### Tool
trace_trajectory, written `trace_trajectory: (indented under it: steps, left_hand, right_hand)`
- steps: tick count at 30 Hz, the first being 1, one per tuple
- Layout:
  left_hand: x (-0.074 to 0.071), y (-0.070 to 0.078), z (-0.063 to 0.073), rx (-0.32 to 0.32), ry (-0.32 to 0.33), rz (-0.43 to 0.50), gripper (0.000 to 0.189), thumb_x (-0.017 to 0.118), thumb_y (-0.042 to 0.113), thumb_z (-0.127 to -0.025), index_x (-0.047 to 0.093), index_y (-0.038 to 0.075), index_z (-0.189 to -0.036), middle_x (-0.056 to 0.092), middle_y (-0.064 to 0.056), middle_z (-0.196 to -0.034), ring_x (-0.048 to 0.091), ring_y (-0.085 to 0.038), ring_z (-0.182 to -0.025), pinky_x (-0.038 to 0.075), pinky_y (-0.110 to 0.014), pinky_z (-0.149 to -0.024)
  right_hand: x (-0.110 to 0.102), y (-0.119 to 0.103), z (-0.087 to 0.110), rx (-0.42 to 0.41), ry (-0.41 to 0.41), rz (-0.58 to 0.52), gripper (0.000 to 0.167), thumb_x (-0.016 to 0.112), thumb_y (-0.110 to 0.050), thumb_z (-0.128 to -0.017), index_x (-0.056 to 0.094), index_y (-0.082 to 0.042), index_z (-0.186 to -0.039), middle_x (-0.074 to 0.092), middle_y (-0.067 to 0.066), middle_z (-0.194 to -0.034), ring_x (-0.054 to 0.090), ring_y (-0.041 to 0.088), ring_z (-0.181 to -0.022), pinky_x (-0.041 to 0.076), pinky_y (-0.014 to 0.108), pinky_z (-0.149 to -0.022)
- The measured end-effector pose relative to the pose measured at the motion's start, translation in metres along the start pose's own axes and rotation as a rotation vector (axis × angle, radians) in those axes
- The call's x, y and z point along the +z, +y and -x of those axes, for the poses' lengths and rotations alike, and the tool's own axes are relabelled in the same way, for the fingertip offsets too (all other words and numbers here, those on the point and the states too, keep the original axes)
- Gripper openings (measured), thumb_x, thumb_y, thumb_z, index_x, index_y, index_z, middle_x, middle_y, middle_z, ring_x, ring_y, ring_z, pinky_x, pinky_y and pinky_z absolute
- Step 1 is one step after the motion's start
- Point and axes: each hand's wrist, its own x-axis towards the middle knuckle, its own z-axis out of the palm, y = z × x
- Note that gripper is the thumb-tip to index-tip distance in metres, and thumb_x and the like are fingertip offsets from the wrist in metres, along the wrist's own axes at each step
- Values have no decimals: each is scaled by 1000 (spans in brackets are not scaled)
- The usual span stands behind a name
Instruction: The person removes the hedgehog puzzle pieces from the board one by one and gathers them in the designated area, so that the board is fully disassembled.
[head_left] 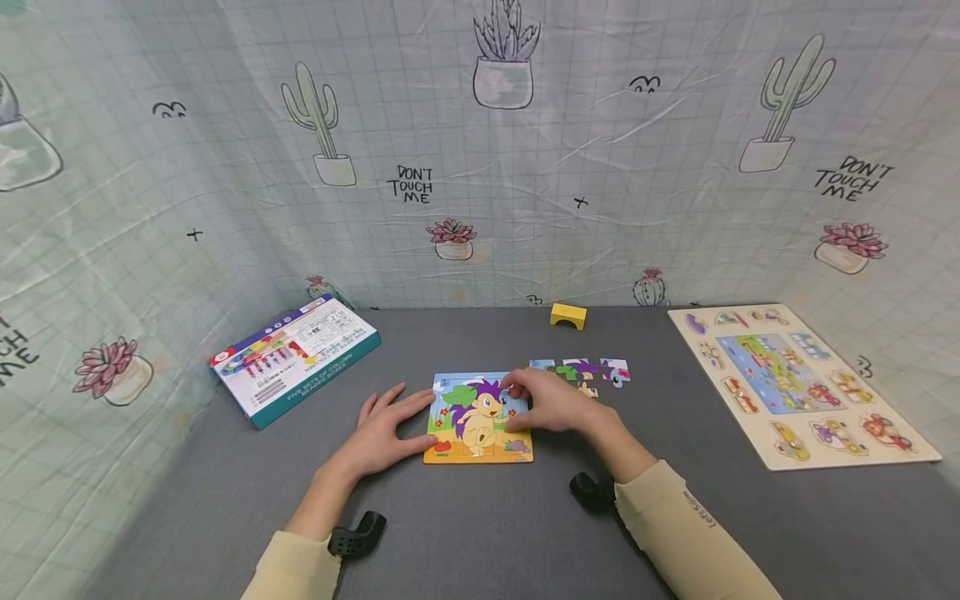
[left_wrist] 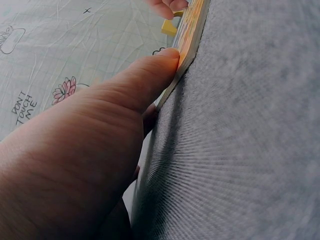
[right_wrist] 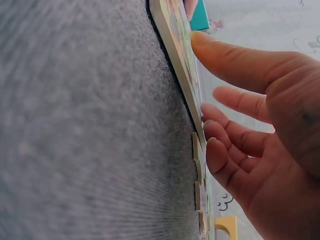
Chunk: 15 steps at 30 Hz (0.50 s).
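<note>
A jigsaw puzzle (head_left: 480,450) with a purple-spined hedgehog picture lies flat on the grey table, in a thin tray-like board. My left hand (head_left: 388,433) rests at its left side, fingers spread and the thumb (left_wrist: 162,62) touching the lower left edge. Over the puzzle's right part is my right hand (head_left: 555,402), its fingers bent and the thumb (right_wrist: 215,45) at the picture's surface. A gap shows between that thumb and the fingers in the right wrist view, with no piece visible there. Several loose jigsaw pieces (head_left: 615,372) lie beyond the right hand, partly hidden by it.
A box of beaded columns (head_left: 300,358) lies at the left. A yellow arch block (head_left: 567,316) stands near the back edge, and a wooden vehicle puzzle board (head_left: 750,425) lies at the right. A printed cloth (head_left: 487,192) hangs round the table's back and sides.
</note>
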Motion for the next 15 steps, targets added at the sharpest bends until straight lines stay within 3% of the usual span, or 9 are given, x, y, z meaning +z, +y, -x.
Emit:
trace_trajectory:
  steps: [15]
  left_hand:
    - [1,-2,-1,-4,1,1,71,74,46,-90,52,15,-150,49,-8,-152,19,-40,-149,2,-65,-114]
  right_hand:
    - [7,-4,-1,91,-6,103,55,85,-30,-84,65,-4,-128,58,4,-111,51,21,-103,47,41,-96]
